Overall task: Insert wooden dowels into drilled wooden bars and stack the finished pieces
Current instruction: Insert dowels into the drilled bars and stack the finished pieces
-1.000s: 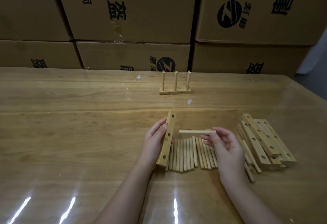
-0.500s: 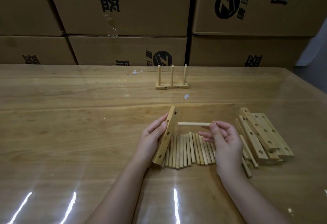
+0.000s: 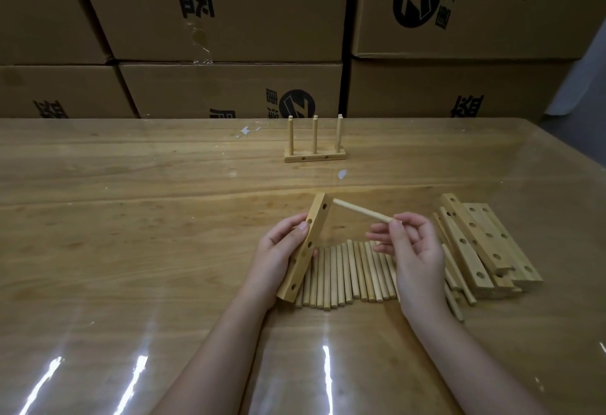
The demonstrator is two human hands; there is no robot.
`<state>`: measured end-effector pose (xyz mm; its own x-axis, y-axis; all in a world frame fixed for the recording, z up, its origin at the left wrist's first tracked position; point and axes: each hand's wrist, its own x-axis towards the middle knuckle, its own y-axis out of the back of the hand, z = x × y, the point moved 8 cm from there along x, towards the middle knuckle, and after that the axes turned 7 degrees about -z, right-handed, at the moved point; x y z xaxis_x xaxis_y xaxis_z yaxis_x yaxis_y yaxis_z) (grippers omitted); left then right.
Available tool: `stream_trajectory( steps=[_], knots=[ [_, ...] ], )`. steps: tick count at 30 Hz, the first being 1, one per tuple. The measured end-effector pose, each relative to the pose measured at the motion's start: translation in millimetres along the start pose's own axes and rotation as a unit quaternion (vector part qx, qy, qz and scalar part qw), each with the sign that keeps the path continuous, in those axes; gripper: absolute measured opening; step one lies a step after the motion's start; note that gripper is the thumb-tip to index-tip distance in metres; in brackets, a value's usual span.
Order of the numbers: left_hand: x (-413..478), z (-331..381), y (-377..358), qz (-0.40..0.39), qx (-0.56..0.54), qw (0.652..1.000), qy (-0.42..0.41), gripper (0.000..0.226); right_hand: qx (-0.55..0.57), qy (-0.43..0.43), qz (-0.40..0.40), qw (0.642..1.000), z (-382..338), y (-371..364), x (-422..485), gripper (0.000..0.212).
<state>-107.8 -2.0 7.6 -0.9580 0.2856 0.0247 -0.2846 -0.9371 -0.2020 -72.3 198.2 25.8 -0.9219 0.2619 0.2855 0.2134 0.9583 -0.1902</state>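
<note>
Left hand: I see it (image 3: pixel 278 250) gripping a drilled bar (image 3: pixel 316 226) around its middle, with the bar tilted and its holed face turned toward the other hand.
Right hand: it (image 3: pixel 416 250) pinches one dowel (image 3: pixel 362 210) by its near end.
Dowel tip: at the bar's upper end, just beside the top hole; I cannot tell if it has entered.
Loose dowels: a row (image 3: pixel 354 270) lies side by side on the desk (image 3: pixel 131 218), between and under my view of the hands.
Spare bars: a heap (image 3: pixel 485 244) lies right of the right hand.
Finished piece: a bar with three upright dowels (image 3: pixel 314 155) stands farther back, well apart.
Backdrop: cardboard boxes (image 3: pixel 229 4) stacked behind the desk.
</note>
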Motion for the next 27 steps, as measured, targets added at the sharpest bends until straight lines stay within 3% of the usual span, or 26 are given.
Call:
stream_trajectory(
  steps=[15,27],
  knots=[
    [0.6,0.1,3.4,0.023,-0.007,1.000,-0.001,0.021,-0.054,0.001,-0.065,0.996,5.1,-9.5,0.5,0.011],
    [-2.7,2.7,5.4,0.042,-0.020,0.999,0.007,0.026,-0.307,0.132,-0.088,0.939,-11.6,-20.1,-10.2,0.024]
  ],
)
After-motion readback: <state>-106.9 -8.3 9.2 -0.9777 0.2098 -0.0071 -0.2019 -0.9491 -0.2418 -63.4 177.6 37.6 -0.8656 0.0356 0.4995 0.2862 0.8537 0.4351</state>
